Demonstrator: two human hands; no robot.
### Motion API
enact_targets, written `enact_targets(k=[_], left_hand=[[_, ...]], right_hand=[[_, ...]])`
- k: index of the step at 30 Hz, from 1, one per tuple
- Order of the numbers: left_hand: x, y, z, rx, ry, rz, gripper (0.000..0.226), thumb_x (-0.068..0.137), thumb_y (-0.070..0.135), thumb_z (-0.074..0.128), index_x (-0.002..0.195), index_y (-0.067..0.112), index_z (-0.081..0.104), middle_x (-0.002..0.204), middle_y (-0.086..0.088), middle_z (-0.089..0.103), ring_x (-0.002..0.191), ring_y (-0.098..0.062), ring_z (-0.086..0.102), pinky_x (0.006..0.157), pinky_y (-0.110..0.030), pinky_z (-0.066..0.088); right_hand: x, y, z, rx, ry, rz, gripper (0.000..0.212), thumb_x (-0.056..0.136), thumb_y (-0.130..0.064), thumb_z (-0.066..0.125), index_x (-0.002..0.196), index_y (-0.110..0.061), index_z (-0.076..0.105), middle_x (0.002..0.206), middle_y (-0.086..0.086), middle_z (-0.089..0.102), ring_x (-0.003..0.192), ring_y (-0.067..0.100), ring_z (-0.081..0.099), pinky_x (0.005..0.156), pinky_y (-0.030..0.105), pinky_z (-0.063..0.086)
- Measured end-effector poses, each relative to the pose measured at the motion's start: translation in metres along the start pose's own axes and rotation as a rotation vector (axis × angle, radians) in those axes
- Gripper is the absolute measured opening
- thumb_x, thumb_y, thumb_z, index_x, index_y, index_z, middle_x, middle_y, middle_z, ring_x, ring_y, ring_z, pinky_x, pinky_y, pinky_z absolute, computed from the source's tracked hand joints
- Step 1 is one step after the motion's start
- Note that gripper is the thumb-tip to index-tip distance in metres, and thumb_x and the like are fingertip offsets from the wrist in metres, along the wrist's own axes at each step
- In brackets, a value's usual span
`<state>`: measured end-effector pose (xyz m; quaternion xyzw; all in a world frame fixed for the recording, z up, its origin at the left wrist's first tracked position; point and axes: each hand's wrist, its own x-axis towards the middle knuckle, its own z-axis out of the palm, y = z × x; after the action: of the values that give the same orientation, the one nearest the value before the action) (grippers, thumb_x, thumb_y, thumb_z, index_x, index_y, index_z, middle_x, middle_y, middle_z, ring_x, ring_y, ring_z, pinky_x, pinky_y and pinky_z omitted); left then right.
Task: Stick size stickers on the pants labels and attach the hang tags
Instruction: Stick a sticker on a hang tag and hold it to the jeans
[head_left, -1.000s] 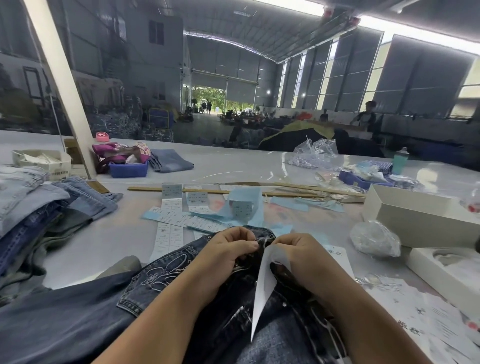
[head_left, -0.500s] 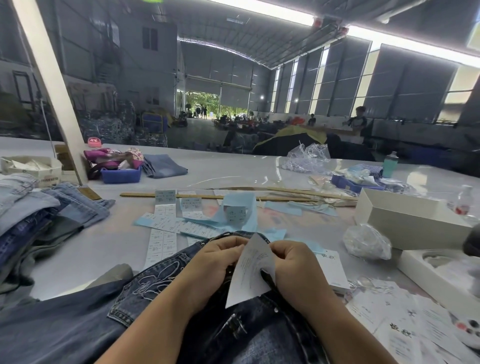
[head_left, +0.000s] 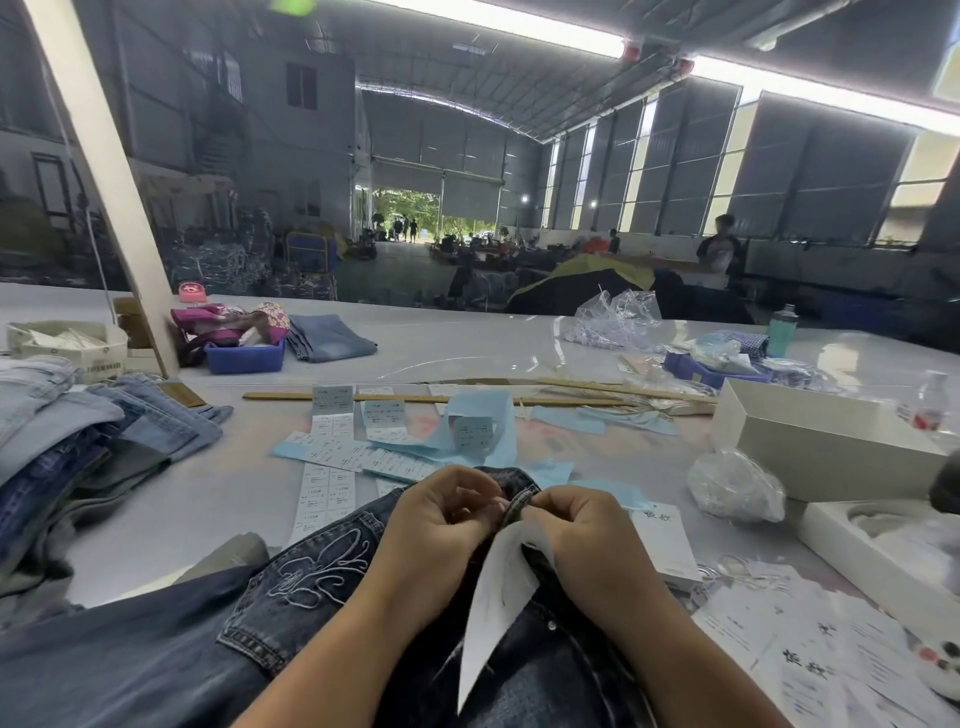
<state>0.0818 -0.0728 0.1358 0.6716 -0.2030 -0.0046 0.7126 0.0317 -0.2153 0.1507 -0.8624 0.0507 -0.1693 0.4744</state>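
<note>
Dark jeans (head_left: 311, 597) lie on the table (head_left: 156, 519) before the person. Left hand (head_left: 441, 525) and right hand (head_left: 587, 530) pinch the waistband (head_left: 519, 501), the white hang tag (head_left: 493, 597) hanging below. Denim likely limp and heavy; the tag light and easily creased, best held near its top.

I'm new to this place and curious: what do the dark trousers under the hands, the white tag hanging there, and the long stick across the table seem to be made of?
The dark blue trousers look like denim: woven texture, raised pale embroidery. The white pointed tag seems thin matte paper or card, since it curls. The long tan stick looks like unpainted wood, though that is less certain.
</note>
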Motion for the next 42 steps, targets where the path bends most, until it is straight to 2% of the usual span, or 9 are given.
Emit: enact_targets(k=[10,13,21,26,29,31,35,39,42], left_hand=[[0.002,0.002,-0.003,-0.211,0.060,-0.061,0.024,0.087,-0.020,0.049,0.079,0.001,0.058,0.068,-0.011,0.059,0.064,-0.023,0.050,0.063,-0.033,0.040],[0.001,0.003,-0.004,-0.233,0.055,-0.092,0.031,0.086,-0.020,0.040,0.075,0.005,0.056,0.069,-0.009,0.051,0.055,-0.018,0.038,0.055,-0.030,0.030],[0.003,-0.011,-0.007,-0.190,0.031,-0.092,0.039,0.091,-0.008,0.053,0.071,0.019,0.072,0.072,-0.010,0.056,0.053,-0.009,0.047,0.055,-0.022,0.038],[0.003,-0.015,-0.007,-0.049,0.018,-0.058,0.034,0.093,0.002,0.059,0.081,0.029,0.074,0.079,0.002,0.071,0.069,-0.007,0.060,0.068,-0.017,0.047],[0.002,-0.013,-0.007,-0.019,0.004,-0.055,0.034,0.093,0.003,0.059,0.082,0.031,0.074,0.079,0.006,0.072,0.070,-0.003,0.062,0.067,-0.013,0.047],[0.001,-0.011,-0.007,-0.028,0.010,-0.063,0.034,0.093,0.002,0.059,0.082,0.030,0.074,0.078,0.005,0.071,0.070,-0.005,0.062,0.067,-0.015,0.048],[0.000,-0.010,-0.007,-0.065,0.021,-0.076,0.030,0.092,0.001,0.059,0.082,0.024,0.074,0.075,0.004,0.069,0.067,-0.007,0.058,0.070,-0.024,0.046],[-0.001,-0.008,-0.009,-0.131,0.068,-0.051,0.023,0.092,0.003,0.062,0.083,0.018,0.075,0.071,0.002,0.067,0.057,-0.007,0.055,0.060,-0.015,0.047],[-0.001,-0.009,-0.009,-0.158,0.099,-0.030,0.023,0.094,0.010,0.061,0.081,0.021,0.077,0.058,0.005,0.062,0.052,-0.006,0.054,0.054,-0.012,0.045]], right_hand=[[-0.003,-0.004,-0.006,0.109,-0.045,0.052,0.018,0.087,-0.019,0.068,0.071,-0.017,0.075,0.062,-0.003,0.070,0.054,0.006,0.061,0.049,0.019,0.047],[-0.001,-0.009,-0.015,0.319,-0.127,0.159,0.022,0.087,-0.010,0.066,0.067,-0.013,0.074,0.051,0.000,0.059,0.034,0.006,0.044,0.034,0.017,0.032],[0.009,-0.022,-0.048,0.215,-0.393,0.209,0.018,0.088,-0.015,0.063,0.074,-0.016,0.074,0.053,0.007,0.054,0.039,0.013,0.032,0.039,0.016,0.020],[0.020,-0.028,-0.061,0.273,-0.387,0.228,0.021,0.081,-0.008,0.057,0.067,-0.015,0.072,0.073,0.009,0.062,0.060,0.017,0.057,0.059,0.029,0.041],[0.023,-0.036,-0.067,0.043,-0.326,0.037,0.016,0.083,-0.018,0.054,0.080,-0.023,0.069,0.085,-0.011,0.064,0.077,-0.001,0.060,0.081,0.018,0.047],[0.019,-0.037,-0.068,0.037,-0.283,-0.056,0.022,0.075,-0.023,0.050,0.089,-0.023,0.068,0.088,-0.017,0.065,0.078,-0.006,0.061,0.078,0.013,0.049],[0.011,-0.036,-0.047,0.454,-0.288,0.152,0.027,0.087,0.008,0.047,0.101,-0.010,0.062,0.077,0.014,0.071,0.062,0.021,0.066,0.052,0.026,0.050],[0.009,-0.040,-0.046,0.100,-0.240,0.034,0.023,0.087,0.006,0.056,0.091,-0.014,0.068,0.083,0.007,0.076,0.069,0.026,0.070,0.067,0.040,0.053],[0.008,-0.044,-0.049,-0.300,-0.156,-0.183,0.015,0.085,-0.012,0.070,0.073,-0.020,0.072,0.072,-0.002,0.072,0.063,0.013,0.068,0.062,0.030,0.055]])
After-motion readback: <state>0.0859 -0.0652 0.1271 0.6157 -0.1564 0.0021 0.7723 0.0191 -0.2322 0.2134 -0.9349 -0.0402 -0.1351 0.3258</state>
